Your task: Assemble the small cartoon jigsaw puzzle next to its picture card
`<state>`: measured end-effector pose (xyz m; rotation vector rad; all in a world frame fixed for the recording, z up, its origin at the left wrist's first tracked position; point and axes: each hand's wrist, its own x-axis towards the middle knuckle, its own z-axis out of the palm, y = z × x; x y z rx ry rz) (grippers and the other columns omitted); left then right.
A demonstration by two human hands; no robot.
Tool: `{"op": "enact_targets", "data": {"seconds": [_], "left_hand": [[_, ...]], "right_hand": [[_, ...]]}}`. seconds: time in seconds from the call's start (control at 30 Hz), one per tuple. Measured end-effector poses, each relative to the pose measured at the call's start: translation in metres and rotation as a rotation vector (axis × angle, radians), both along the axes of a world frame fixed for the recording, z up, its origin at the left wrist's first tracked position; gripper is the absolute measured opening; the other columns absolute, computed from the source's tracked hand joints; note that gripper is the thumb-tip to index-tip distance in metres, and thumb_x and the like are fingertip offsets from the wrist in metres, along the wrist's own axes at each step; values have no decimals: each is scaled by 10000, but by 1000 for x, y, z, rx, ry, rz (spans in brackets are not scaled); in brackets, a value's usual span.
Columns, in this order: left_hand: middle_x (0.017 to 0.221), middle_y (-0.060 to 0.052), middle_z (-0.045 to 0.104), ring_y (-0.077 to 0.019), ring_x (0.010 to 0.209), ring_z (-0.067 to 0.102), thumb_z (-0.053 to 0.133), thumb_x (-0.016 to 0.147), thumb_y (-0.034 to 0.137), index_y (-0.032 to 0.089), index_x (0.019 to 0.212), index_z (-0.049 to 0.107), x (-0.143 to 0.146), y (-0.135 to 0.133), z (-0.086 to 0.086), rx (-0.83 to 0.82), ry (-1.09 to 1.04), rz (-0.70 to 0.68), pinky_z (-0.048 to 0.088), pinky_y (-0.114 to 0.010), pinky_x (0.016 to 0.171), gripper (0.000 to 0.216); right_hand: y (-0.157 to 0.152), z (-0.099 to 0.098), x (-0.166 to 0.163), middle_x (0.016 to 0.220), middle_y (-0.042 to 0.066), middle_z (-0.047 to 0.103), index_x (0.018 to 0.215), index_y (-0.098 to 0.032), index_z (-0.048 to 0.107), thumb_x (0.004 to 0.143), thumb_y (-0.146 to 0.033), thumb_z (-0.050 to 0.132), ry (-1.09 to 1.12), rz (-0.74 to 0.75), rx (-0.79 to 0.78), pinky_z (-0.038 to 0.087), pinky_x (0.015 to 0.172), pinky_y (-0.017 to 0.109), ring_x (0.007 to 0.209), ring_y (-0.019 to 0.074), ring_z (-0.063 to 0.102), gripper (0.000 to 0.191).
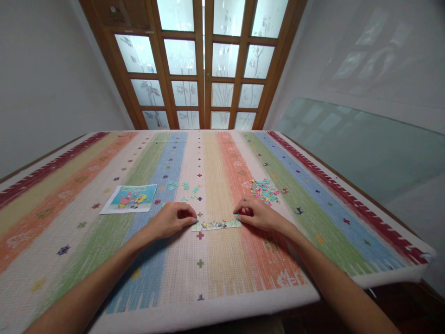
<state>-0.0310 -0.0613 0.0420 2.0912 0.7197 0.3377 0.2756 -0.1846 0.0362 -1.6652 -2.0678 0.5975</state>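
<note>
A narrow strip of joined jigsaw puzzle pieces (pixel 217 225) lies on the striped tablecloth in front of me. At its left end, the thumb and fingers of my left hand (pixel 173 220) are pinched together on the strip's upper corner. My right hand (pixel 257 213) pinches a small teal puzzle piece (pixel 236 215) at the strip's upper right end; the fingers partly cover it. Beyond my right hand sits a pile of loose puzzle pieces (pixel 264 191), mostly teal, pink and yellow. Several teal pieces (pixel 186 185) lie scattered beyond my left hand.
A printed picture of cartoon characters (pixel 134 199) lies flat to the left. The striped tablecloth (pixel 222 269) covers a large table. A glass panel (pixel 365 139) leans by the right wall. Wooden doors with frosted panes (pixel 205 65) stand behind the table.
</note>
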Motion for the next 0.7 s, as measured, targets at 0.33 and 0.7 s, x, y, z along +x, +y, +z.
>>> {"op": "enact_targets", "data": {"seconds": [0.33, 0.7], "left_hand": [[842, -54, 705, -233, 855, 600, 672, 886, 288, 223, 799, 732, -2, 1, 2, 370, 46, -87, 481, -390, 798, 124], [855, -47, 702, -236, 886, 596, 633, 939, 335, 225, 850, 726, -5, 7, -2, 381, 86, -146, 479, -391, 823, 169]], "right_hand": [[0, 0, 0, 893, 54, 658, 930, -184, 748, 875, -127, 724, -8, 1, 9, 462, 772, 334, 808, 182, 605, 83], [-2, 3, -2, 909, 60, 666, 916, -194, 751, 875, -126, 726, -15, -5, 7, 473, 778, 341, 821, 188, 613, 83]]}}
